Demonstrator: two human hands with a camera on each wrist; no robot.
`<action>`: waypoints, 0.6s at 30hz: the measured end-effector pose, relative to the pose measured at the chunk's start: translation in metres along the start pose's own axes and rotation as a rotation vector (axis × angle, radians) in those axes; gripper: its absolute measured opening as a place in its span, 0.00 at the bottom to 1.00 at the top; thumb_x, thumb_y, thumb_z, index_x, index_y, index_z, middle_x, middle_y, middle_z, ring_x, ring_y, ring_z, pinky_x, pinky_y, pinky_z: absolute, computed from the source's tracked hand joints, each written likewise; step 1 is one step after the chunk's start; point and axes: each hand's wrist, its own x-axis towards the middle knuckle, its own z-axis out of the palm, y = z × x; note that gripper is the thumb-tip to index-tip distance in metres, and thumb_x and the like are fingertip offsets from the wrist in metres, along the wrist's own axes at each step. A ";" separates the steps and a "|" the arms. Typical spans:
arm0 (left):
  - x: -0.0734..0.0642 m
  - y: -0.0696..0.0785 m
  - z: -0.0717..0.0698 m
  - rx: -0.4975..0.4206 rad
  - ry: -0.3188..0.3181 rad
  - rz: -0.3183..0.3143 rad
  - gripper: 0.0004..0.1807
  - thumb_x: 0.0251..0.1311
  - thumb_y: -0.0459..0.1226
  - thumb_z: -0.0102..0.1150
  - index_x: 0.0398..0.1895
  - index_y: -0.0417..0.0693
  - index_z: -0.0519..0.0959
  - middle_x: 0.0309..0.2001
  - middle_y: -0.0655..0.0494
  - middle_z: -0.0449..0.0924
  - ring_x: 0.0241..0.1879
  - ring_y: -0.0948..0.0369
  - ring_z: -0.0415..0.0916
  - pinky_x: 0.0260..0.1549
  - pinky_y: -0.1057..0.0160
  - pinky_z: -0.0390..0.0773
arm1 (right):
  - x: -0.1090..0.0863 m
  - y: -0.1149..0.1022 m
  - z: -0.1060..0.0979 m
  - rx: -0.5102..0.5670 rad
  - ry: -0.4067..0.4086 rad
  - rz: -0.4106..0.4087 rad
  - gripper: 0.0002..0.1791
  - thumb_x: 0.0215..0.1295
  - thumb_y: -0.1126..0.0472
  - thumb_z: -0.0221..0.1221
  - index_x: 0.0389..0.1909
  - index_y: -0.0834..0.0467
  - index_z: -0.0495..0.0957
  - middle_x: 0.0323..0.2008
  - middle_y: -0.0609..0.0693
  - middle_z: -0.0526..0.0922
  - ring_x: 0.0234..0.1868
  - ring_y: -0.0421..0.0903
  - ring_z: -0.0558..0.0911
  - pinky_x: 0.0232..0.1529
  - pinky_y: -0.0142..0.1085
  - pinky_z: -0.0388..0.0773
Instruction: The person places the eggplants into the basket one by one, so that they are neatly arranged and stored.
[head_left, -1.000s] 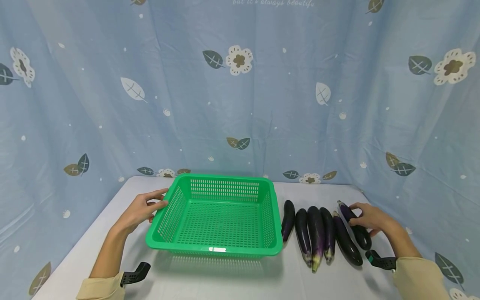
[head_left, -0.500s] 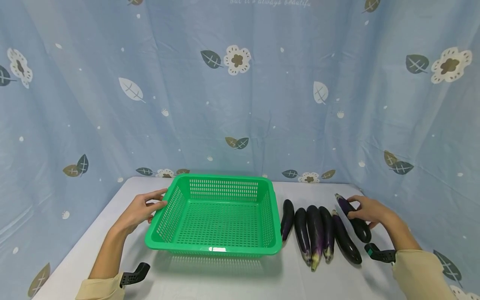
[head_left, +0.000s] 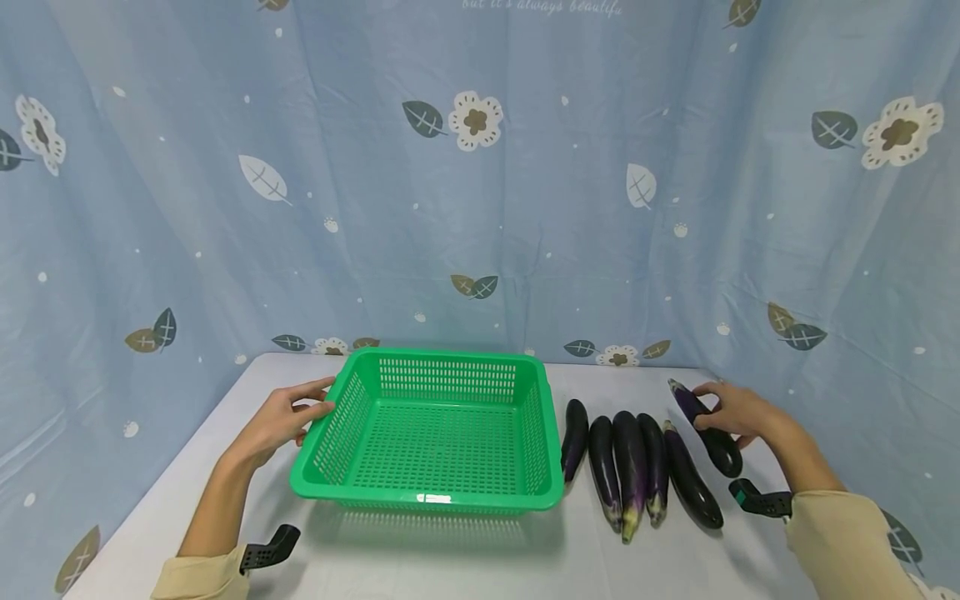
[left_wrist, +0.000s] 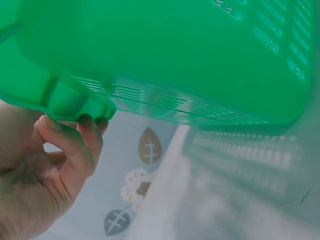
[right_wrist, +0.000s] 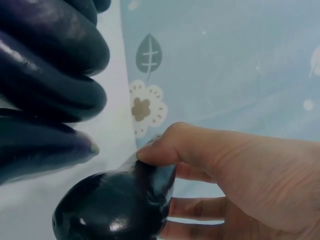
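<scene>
Both hands pinch: left hand (head_left: 279,423), the basket (head_left: 427,501) by its rim; right hand (head_left: 744,413), an eggplant (head_left: 722,454) right of the basket, near the counter (head_left: 420,571) edge; curtain (head_left: 540,208) behind reads "always".

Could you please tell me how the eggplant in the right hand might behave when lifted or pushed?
The eggplant may be slippery, since its skin looks glossy. It will probably stay stiff, given its plump, smooth form. Being rounded, it could roll if the right hand let go.

Well apart, the left grip (head_left: 276,422) and the right grip (head_left: 744,412) both pinch, their bare forearms (head_left: 222,510) slanting inward.
</scene>
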 end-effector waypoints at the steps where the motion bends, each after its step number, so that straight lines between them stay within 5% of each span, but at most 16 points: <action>1: 0.000 0.000 0.000 0.000 0.000 0.000 0.34 0.68 0.46 0.58 0.74 0.48 0.62 0.58 0.34 0.71 0.22 0.62 0.70 0.18 0.56 0.74 | 0.000 -0.001 0.000 -0.001 0.001 0.000 0.39 0.59 0.56 0.63 0.66 0.71 0.61 0.42 0.70 0.80 0.33 0.49 0.83 0.25 0.44 0.83; 18: 0.002 -0.001 0.001 -0.017 -0.002 -0.001 0.33 0.68 0.44 0.58 0.74 0.45 0.63 0.59 0.33 0.68 0.25 0.63 0.71 0.16 0.59 0.73 | -0.004 -0.015 -0.007 -0.035 0.015 -0.046 0.38 0.61 0.55 0.62 0.66 0.70 0.61 0.42 0.69 0.81 0.31 0.48 0.83 0.24 0.42 0.83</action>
